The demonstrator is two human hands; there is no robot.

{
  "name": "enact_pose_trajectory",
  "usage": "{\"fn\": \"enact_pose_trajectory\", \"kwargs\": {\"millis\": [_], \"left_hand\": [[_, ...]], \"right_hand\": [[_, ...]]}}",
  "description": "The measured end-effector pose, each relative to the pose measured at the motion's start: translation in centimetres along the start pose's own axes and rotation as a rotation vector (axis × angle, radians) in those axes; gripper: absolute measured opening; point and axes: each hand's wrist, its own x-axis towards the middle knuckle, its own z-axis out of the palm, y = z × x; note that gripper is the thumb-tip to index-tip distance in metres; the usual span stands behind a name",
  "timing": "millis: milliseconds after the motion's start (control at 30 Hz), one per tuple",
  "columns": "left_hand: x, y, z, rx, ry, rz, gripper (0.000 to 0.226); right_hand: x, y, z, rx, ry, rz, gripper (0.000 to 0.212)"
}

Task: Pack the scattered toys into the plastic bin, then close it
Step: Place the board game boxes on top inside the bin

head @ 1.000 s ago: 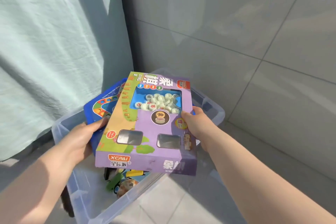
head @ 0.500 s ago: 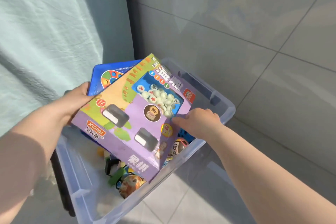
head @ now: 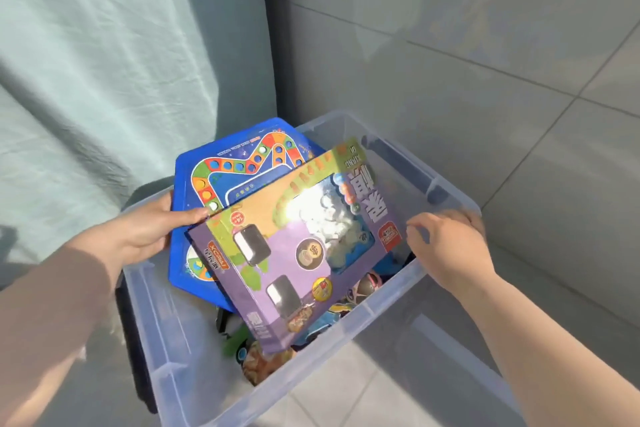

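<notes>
One clear bin (head: 346,350) holds two games, purple box (head: 294,253) over blue board (head: 225,184); left hand (head: 152,232) grips the board, grip of right hand (head: 450,246) unclear.

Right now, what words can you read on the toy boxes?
"XCPAI": logo on the purple box.
"象棋": big white characters on that box, turned sideways.
"XIANG QI": small letters at its far edge.
On the blue board: small print, too blurred to read.
The box's round stickers: too small to read.
</notes>
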Motion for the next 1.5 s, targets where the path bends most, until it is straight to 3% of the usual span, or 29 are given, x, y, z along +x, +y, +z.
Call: {"fn": "enact_pose_trajectory", "kwargs": {"millis": [200,267,367,433,467,533,567,633,667,867,1000,1067,1100,1167,1200,1233,1333,1433,1500], "left_hand": [[-0.8,0.3,0.7,-0.047,0.032,0.03,0.021],[-1.1,0.5,0.9,-0.035,-0.004,0.009,0.006],[-1.2,0.6,1.3,0.07,-0.101,-0.122,0.072],[-1.3,0.7,1.6,0.194,-0.117,-0.246,0.095],[-1.4,0.9,2.0,0.275,-0.127,-0.309,0.093],[-1.3,1.0,2.5,0.332,-0.038,-0.297,0.063],[-0.6,0.9,2.4,0.247,0.088,-0.222,0.046],[0.3,1.3,3.0,0.018,0.248,-0.115,0.045],[0.8,1.1,3.3,-0.004,0.252,-0.085,0.044],[1.5,-2.5,4.8,0.425,0.344,-0.305,0.048],[1.1,-0.6,4.8,0.739,0.164,-0.486,0.049],[0.9,0.2,4.7,1.003,0.238,-0.413,0.046],[0.8,0.3,4.8,1.105,0.38,-0.303,0.043],[-0.7,0.8,6.5,0.973,0.647,0.056,0.04],[-1.5,0.7,7.8,0.794,0.649,0.232,0.04],[-2.3,0.6,9.4,0.687,0.556,0.345,0.04],[-3.4,-0.2,13.6,0.825,0.217,0.43,0.052],[-4.0,-0.7,16.9,0.813,0.056,0.507,0.071],[-4.7,-1.6,19.6,0.843,-0.074,0.48,0.067]], "right_hand": [[0.3,0.4,0.7,0.011,0.077,-0.044,0.028],[0.3,0.4,0.6,0.013,0.086,-0.061,0.028],[0.4,0.2,0.6,0.029,0.095,-0.047,0.034],[0.8,0.4,0.5,-0.022,0.056,-0.05,0.037],[1.0,0.5,0.5,-0.053,0.027,-0.068,0.034],[1.2,0.5,0.3,-0.082,-0.002,-0.107,0.028],[1.1,0.5,0.1,-0.072,0.002,-0.113,0.029],[0.9,0.8,0.4,-0.038,0.065,-0.127,0.031],[0.8,1.1,0.8,-0.025,0.115,-0.143,0.032],[0.7,1.6,1.5,0.157,0.213,-0.076,0.029],[0.8,1.8,1.4,0.212,0.239,-0.079,0.027],[0.7,1.8,1.4,0.214,0.235,-0.077,0.025],[0.6,1.9,1.4,0.205,0.234,-0.08,0.025],[0.1,2.1,1.2,0.198,0.236,-0.105,0.025],[-0.1,2.2,1.1,0.202,0.232,-0.114,0.025],[-0.4,2.3,1.0,0.204,0.229,-0.123,0.026],[-0.8,2.5,0.7,0.214,0.223,-0.144,0.024],[-1.7,3.2,0.5,0.262,0.251,-0.137,0.023],[-3.4,4.9,0.2,0.304,0.289,-0.08,0.029]]}}
